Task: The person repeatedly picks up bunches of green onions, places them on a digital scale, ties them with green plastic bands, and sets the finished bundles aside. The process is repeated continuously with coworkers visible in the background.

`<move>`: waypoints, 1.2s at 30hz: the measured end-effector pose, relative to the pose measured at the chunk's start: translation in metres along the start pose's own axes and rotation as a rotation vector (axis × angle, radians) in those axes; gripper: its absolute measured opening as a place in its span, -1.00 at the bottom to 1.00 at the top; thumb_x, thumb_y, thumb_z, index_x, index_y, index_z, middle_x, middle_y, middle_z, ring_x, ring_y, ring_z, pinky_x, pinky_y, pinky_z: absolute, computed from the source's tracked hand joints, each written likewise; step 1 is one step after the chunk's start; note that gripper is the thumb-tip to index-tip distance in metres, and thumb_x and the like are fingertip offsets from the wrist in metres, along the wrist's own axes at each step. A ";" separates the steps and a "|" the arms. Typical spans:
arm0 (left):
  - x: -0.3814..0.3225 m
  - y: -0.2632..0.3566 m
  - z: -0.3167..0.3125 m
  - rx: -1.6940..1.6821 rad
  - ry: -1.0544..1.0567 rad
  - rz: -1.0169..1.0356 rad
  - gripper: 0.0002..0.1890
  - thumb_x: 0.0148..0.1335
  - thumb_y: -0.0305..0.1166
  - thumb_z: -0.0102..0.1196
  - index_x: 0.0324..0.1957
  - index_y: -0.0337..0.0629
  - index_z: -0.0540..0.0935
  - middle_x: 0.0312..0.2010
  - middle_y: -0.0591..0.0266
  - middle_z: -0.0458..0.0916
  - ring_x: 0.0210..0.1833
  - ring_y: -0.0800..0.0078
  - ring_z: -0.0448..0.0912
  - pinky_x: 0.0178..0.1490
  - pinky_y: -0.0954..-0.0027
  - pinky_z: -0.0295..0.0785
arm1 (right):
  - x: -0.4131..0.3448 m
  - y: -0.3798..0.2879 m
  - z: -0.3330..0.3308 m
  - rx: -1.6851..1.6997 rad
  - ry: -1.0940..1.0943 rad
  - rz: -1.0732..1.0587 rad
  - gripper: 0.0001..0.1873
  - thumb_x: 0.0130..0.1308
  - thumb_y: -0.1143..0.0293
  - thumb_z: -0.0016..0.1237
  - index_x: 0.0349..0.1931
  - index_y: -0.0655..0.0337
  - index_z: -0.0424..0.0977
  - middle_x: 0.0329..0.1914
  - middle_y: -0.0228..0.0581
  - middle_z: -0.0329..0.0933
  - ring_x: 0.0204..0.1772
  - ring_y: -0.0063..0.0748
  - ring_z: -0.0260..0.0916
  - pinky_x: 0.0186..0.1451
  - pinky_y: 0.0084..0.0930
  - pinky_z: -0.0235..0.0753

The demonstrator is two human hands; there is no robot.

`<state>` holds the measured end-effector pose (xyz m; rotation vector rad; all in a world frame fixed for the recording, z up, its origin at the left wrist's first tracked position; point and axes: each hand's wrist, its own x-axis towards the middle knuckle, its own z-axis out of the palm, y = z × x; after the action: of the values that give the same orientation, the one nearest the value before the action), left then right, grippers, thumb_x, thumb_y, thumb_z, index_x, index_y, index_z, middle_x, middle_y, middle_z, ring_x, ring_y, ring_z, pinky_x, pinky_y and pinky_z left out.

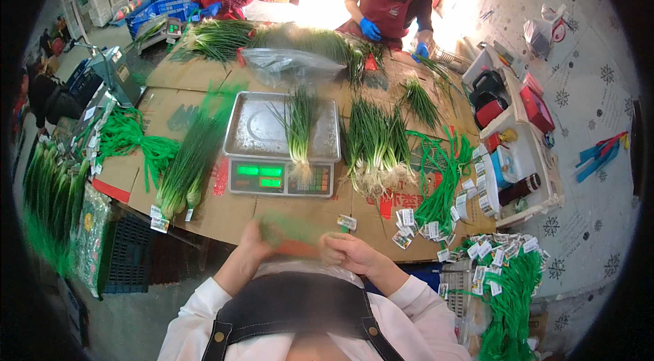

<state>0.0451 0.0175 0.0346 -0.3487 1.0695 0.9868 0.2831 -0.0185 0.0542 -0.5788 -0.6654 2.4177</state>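
Note:
A green mesh sleeve (291,225), blurred by motion, stretches between my two hands at the table's near edge. My left hand (258,241) has one end, its fingers partly lost in the blur. At the other end, my right hand (350,253) is closed on the mesh. A white tag (347,221) lies just beyond my right hand. Ahead, one bunch of green onions (300,131) rests on the steel pan of a digital scale (255,126), roots hanging over its lit display. To the right lie several loose bunches of green onions (378,146); netted, tagged onions (189,167) lie left.
Tagged green mesh sleeves (442,187) lie right, with more (513,299) hanging below. Another sleeve pile (135,139) sits left beside a metal device (117,75). A plastic bag (291,65) lies beyond the scale. Two co-workers in blue gloves (370,29) stand across the cardboard-covered table (301,215).

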 end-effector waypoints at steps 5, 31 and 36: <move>0.003 0.009 -0.021 0.212 -0.861 -0.661 -0.61 0.43 -0.04 -0.13 -0.41 -0.12 0.43 -0.63 0.35 0.35 -0.76 0.58 0.12 -0.74 0.59 0.00 | 0.013 -0.010 -0.020 0.178 0.278 -0.119 -0.79 0.49 0.19 -0.25 -0.20 0.05 0.42 -0.37 -0.40 0.48 -0.26 -0.44 0.42 -0.20 -0.45 0.39; -0.025 0.018 -0.019 0.291 -0.983 -0.034 -0.81 0.34 -0.18 0.07 -0.23 -0.06 0.51 -0.48 0.39 0.43 -0.33 0.45 0.43 -0.14 0.36 0.34 | 0.048 0.007 -0.031 -0.602 0.532 -0.431 -0.68 0.41 0.20 -0.09 0.03 0.21 0.43 -0.51 -0.38 0.39 -0.47 -0.57 0.32 -0.54 -0.67 0.23; -0.024 0.002 -0.026 0.606 -0.797 0.180 -0.82 0.29 -0.32 0.12 -0.36 -0.07 0.39 -0.52 0.41 0.37 -0.46 0.53 0.36 -0.38 0.45 0.30 | 0.051 0.004 -0.031 -0.233 0.738 -0.379 -0.72 0.45 0.18 -0.17 -0.07 0.20 0.44 -0.35 -0.22 0.56 -0.32 -0.41 0.52 -0.58 -0.69 0.19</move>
<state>0.0254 -0.0108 0.0437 0.6086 0.6119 0.7938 0.2603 0.0204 0.0148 -1.2288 -0.6494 1.6130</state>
